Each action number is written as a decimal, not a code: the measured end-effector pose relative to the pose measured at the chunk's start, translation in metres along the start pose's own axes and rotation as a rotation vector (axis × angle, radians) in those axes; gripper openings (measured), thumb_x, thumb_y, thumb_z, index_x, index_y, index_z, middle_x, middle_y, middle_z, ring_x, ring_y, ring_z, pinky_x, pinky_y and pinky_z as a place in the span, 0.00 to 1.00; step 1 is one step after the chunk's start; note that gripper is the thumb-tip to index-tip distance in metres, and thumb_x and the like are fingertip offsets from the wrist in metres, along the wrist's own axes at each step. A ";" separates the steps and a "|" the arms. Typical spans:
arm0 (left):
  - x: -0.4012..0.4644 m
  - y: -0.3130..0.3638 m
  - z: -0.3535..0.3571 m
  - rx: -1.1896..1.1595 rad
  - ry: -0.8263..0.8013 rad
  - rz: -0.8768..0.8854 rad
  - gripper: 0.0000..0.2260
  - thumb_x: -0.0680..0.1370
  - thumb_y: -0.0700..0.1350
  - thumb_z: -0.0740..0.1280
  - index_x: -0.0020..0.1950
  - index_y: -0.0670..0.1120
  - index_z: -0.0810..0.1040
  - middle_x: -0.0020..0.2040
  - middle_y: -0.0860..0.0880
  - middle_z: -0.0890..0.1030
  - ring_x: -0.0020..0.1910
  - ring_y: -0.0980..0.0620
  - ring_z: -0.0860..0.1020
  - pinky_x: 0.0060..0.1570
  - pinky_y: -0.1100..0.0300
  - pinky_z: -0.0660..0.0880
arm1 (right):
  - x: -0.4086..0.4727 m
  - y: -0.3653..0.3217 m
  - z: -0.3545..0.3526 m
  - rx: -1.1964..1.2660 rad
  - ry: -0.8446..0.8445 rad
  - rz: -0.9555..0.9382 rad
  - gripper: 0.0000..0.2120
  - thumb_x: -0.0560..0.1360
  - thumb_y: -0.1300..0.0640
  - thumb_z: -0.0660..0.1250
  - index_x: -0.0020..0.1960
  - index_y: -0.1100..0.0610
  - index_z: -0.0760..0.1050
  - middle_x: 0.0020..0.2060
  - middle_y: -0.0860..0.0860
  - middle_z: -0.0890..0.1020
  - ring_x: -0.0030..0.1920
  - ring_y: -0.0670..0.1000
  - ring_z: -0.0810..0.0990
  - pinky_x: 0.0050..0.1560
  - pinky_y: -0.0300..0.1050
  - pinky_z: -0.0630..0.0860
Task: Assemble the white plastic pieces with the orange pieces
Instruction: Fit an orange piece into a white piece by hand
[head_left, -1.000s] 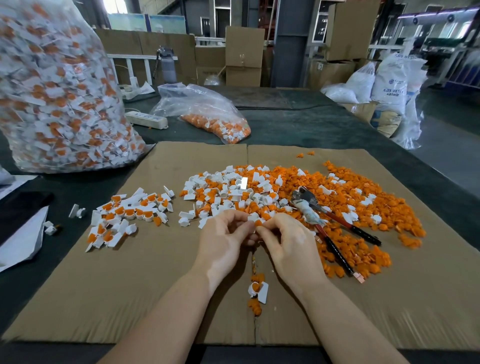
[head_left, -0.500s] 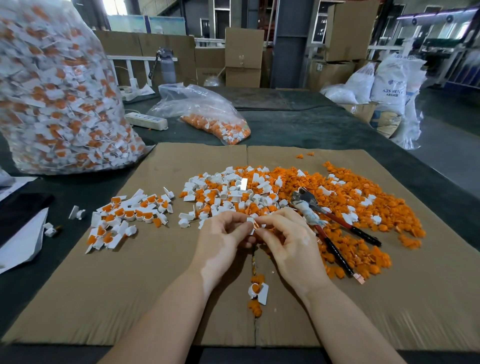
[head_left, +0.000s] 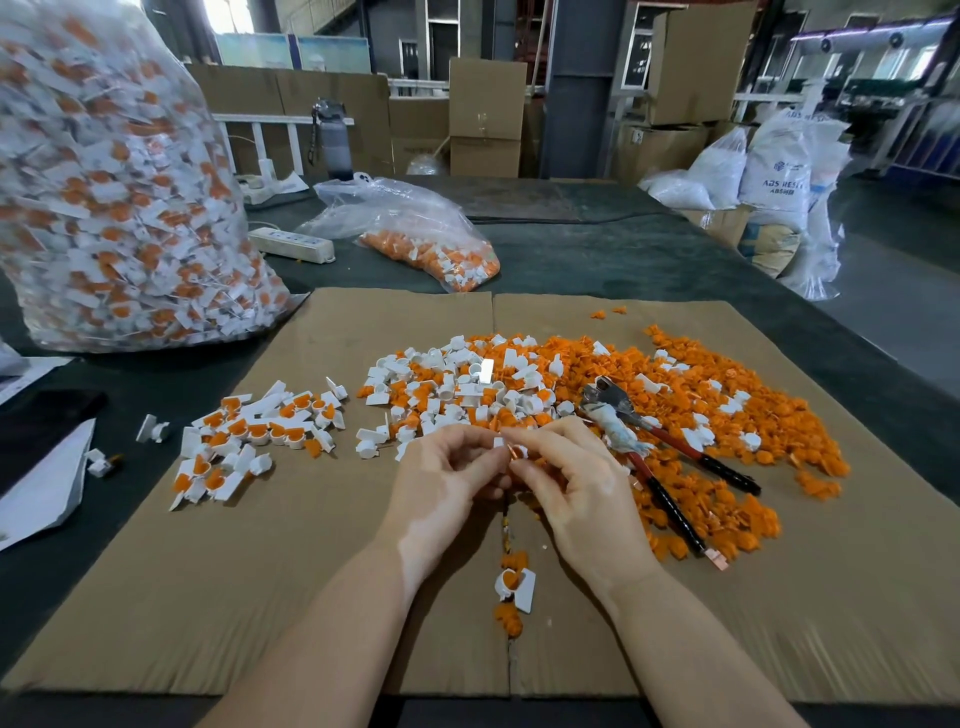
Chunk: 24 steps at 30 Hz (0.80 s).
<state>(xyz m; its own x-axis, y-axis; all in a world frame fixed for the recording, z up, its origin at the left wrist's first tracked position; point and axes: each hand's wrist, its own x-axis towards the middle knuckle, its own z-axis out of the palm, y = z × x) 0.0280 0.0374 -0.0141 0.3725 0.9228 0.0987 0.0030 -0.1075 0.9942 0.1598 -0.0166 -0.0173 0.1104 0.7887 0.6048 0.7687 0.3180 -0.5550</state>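
Two hands meeting over the middle of a cardboard sheet (head_left: 260, 571) spread on a dark table (head_left: 623, 260). Left hand (head_left: 447, 483) and right hand (head_left: 576, 483) both curled, fingertips pinched together on one small white plastic piece (head_left: 500, 442) with a sliver of copper-orange at the join; too small to tell how far seated. Behind the hands, toward the far edge of the cardboard, a loose heap of white pieces (head_left: 457, 384) mixed with orange. Spreading toward the right edge, a wide scatter of orange pieces (head_left: 727, 415). Lying across that scatter, pliers (head_left: 649, 452) with red and black handles. Toward the left edge, a smaller cluster of finished pieces (head_left: 249, 441), white shells with orange centres. Close to the near edge, one finished piece (head_left: 514, 582) beside a few orange crumbs along the cardboard's seam. At the far left corner of the table, a big clear bag (head_left: 119, 197) packed with finished pieces; a smaller bag (head_left: 415, 234) farther back, next to a power strip (head_left: 291, 244).

Likely feel of the parts: very light, stiff moulded plastic, smooth enough to slip from fingertips, probably a press fit. Best hold judged to be the white shell by its flat tab between thumb and forefinger, the orange insert pinched by its sides and pushed straight in. Thin tabs possibly prone to bending under a crooked push.
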 end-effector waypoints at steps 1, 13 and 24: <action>0.000 0.000 0.000 0.000 -0.002 0.002 0.04 0.75 0.39 0.69 0.49 0.41 0.80 0.38 0.44 0.83 0.34 0.55 0.81 0.35 0.68 0.76 | 0.000 0.000 0.000 0.001 -0.004 -0.001 0.12 0.74 0.62 0.68 0.57 0.56 0.79 0.44 0.47 0.76 0.47 0.45 0.75 0.48 0.37 0.75; 0.002 -0.002 -0.001 0.006 0.008 0.001 0.05 0.74 0.40 0.70 0.49 0.41 0.80 0.38 0.43 0.83 0.36 0.52 0.81 0.38 0.65 0.78 | 0.000 0.001 0.000 -0.014 0.006 0.009 0.07 0.73 0.61 0.70 0.50 0.57 0.79 0.45 0.45 0.75 0.47 0.43 0.74 0.48 0.37 0.75; 0.002 -0.002 0.000 0.017 0.005 0.003 0.05 0.75 0.40 0.69 0.49 0.40 0.79 0.37 0.45 0.83 0.33 0.56 0.80 0.34 0.69 0.75 | -0.001 0.003 0.001 -0.022 0.013 -0.013 0.07 0.72 0.61 0.70 0.50 0.57 0.79 0.44 0.45 0.75 0.46 0.43 0.74 0.47 0.39 0.76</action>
<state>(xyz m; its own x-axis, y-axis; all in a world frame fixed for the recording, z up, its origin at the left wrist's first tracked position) 0.0283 0.0397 -0.0163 0.3675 0.9244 0.1023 0.0176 -0.1169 0.9930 0.1610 -0.0156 -0.0197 0.1088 0.7776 0.6193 0.7836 0.3163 -0.5348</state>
